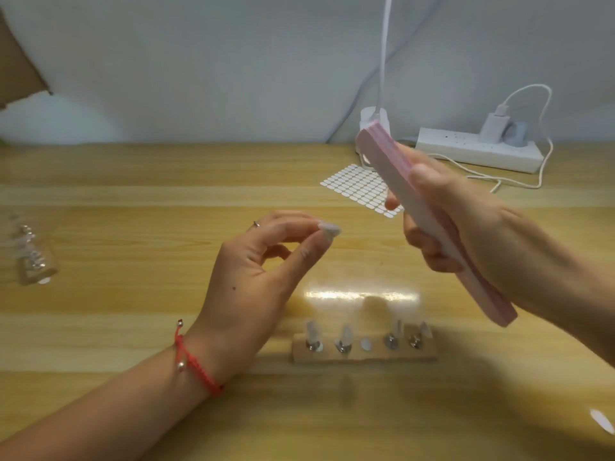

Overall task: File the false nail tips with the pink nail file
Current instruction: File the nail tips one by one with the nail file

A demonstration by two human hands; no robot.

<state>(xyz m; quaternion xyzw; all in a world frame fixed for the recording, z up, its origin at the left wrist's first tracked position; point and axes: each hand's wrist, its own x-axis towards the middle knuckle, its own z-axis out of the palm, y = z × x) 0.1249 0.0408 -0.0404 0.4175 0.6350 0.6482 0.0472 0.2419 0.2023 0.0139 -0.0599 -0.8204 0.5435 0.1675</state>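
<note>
Above a wooden table (133, 327), the left hand (256, 277) pinches a nail tip (329, 230) between thumb and forefinger. Just right, apart, the right hand (466, 234) grips the pink file (392, 181), its long axis slanting from upper left to lower right.

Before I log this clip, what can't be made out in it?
Head view throughout:
- The false nail tip pinched in the left hand: motion-blurred, edge shape unreadable.
- The pink nail file: midsection hidden by the right hand gripping it.
- The nail tips on the wooden holder: small, blurred; filed or not unclear.
- A clear object at the left edge: too blurred to identify.
- A white object, bottom-right corner: cut off by the frame.
</note>
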